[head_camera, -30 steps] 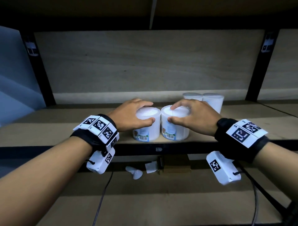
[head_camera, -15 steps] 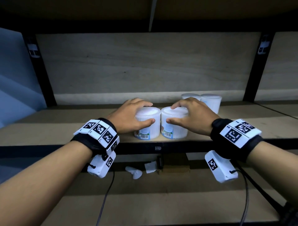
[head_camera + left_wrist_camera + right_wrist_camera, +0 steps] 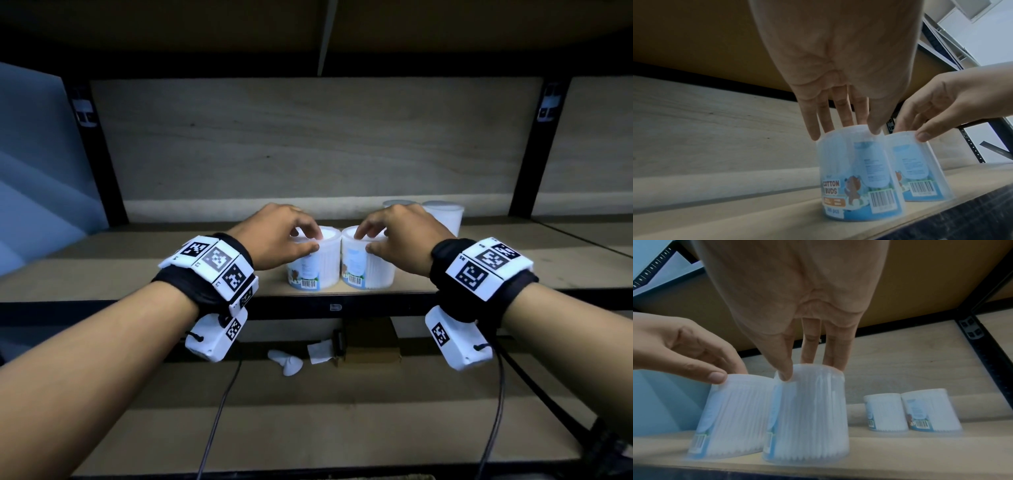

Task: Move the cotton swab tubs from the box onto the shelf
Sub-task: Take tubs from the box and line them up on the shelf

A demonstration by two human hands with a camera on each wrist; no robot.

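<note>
Two clear cotton swab tubs stand side by side at the front edge of the wooden shelf (image 3: 137, 270). My left hand (image 3: 308, 240) holds the left tub (image 3: 310, 270) by its lid rim, thumb in front and fingertips on top. My right hand (image 3: 376, 236) holds the right tub (image 3: 368, 270) the same way. The left wrist view shows the left hand (image 3: 844, 129) over its labelled tub (image 3: 855, 178). In the right wrist view the right hand (image 3: 809, 368) pinches the top of its tub (image 3: 807, 418). The box is out of view.
Two more tubs (image 3: 885, 413) (image 3: 929, 410) stand further back on the right of the shelf. Black uprights (image 3: 524, 154) frame the bay. On the lower shelf lie a small cardboard box (image 3: 366, 346), a paper scrap (image 3: 318, 351) and a white plastic piece (image 3: 287, 363).
Both hands have drawn back and lifted from a fuller grip round the tubs to fingertips on the lid rims. The tubs stay where they stood.
</note>
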